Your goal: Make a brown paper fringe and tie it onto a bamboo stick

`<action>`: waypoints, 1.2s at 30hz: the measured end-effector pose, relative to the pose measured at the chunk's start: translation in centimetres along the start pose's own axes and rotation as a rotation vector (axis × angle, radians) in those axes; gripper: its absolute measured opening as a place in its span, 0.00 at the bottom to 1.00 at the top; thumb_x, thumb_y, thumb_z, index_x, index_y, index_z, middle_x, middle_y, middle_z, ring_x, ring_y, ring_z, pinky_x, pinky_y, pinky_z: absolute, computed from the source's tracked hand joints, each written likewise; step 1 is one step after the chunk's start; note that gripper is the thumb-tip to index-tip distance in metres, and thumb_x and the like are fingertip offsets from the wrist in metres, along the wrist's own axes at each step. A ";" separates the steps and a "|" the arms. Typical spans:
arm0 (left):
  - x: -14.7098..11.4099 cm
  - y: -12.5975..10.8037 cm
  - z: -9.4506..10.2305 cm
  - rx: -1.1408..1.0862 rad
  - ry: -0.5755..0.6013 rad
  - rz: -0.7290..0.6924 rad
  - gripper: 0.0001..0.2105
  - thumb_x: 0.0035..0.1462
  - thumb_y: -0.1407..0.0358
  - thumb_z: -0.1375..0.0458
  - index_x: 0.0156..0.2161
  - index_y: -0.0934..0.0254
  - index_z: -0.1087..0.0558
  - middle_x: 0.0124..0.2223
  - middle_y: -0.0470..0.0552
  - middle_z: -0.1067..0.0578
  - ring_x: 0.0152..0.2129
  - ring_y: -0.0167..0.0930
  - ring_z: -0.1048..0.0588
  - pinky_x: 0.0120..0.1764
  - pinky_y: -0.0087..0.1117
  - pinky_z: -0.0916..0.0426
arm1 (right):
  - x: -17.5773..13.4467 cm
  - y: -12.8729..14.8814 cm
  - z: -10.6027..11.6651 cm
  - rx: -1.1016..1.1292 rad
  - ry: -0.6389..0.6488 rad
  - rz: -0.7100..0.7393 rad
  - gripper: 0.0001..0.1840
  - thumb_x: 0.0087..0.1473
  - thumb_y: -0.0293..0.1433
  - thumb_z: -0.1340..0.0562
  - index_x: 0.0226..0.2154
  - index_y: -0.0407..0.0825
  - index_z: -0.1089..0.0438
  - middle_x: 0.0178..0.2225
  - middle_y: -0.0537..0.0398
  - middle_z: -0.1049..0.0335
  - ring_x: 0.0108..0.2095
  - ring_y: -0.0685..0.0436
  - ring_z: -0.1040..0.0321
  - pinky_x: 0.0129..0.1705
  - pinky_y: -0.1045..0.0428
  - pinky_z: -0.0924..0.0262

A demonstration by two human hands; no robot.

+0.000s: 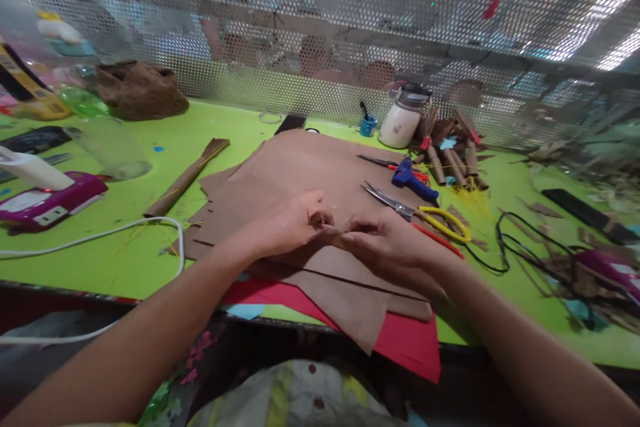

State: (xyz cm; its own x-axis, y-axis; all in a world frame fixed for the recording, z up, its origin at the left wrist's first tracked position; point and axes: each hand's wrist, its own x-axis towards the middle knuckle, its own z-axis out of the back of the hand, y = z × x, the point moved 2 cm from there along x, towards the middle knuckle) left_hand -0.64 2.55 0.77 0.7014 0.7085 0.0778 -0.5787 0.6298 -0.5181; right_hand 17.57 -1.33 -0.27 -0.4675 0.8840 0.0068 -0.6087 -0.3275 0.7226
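Note:
My left hand [296, 219] and my right hand [383, 235] meet over a stack of brown paper sheets [300, 167]. Both are closed in a pinch, fingertips almost touching. Between them is something small and thin, too blurred to name. Red paper [410, 350] sticks out under the brown sheets at the table's front edge. Just beyond my right hand lie yellow-handled scissors [415, 210], and a blue glue gun [415, 180] rests behind them. A rolled brown paper bundle [187, 180] lies to the left of the stack.
A purple power strip [55, 203] with a white cable sits at left, near a clear plastic bottle [113, 150]. A white jar [400, 121] and small paper bundles [453, 157] stand at the back right. Black cord [500, 247] and scraps lie right. A perforated metal panel [310, 27] borders the table.

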 end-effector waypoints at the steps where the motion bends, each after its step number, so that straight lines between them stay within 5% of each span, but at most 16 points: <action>1: 0.0 0.2 0.0 0.005 0.006 0.025 0.14 0.55 0.57 0.48 0.28 0.64 0.26 0.30 0.47 0.31 0.25 0.26 0.34 0.27 0.27 0.43 | 0.0 0.0 -0.1 -0.015 -0.017 0.006 0.11 0.53 0.33 0.43 0.30 0.47 0.26 0.25 0.57 0.30 0.27 0.49 0.37 0.29 0.55 0.45; 9: 0.2 1.5 -0.2 0.026 0.086 0.104 0.11 0.52 0.60 0.45 0.29 0.65 0.24 0.25 0.51 0.27 0.25 0.30 0.32 0.29 0.29 0.42 | 0.1 -0.8 -0.3 -0.126 -0.066 0.041 0.07 0.51 0.26 0.42 0.26 0.46 0.28 0.25 0.57 0.32 0.25 0.52 0.39 0.29 0.56 0.47; 24: 1.0 0.6 -3.3 0.182 -0.005 -0.192 0.09 0.56 0.69 0.48 0.31 0.66 0.26 0.34 0.53 0.27 0.34 0.31 0.31 0.37 0.31 0.38 | 0.4 -0.2 -1.2 -0.384 -0.023 0.254 0.08 0.56 0.25 0.45 0.34 0.45 0.30 0.34 0.50 0.31 0.34 0.48 0.37 0.37 0.53 0.46; 36: 0.0 0.2 -1.7 0.328 0.082 -0.163 0.11 0.58 0.69 0.53 0.29 0.66 0.30 0.33 0.53 0.29 0.33 0.32 0.32 0.37 0.32 0.39 | -1.1 -1.1 -0.1 -0.451 0.007 0.191 0.08 0.56 0.26 0.46 0.28 0.46 0.33 0.29 0.53 0.35 0.29 0.49 0.40 0.32 0.54 0.48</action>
State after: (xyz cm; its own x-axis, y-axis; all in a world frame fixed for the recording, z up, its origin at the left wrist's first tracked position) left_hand -0.04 2.15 -0.77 0.8188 0.5708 0.0611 -0.5496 0.8103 -0.2034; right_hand 18.67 -1.97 -1.18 -0.6014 0.7920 0.1047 -0.7276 -0.5971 0.3378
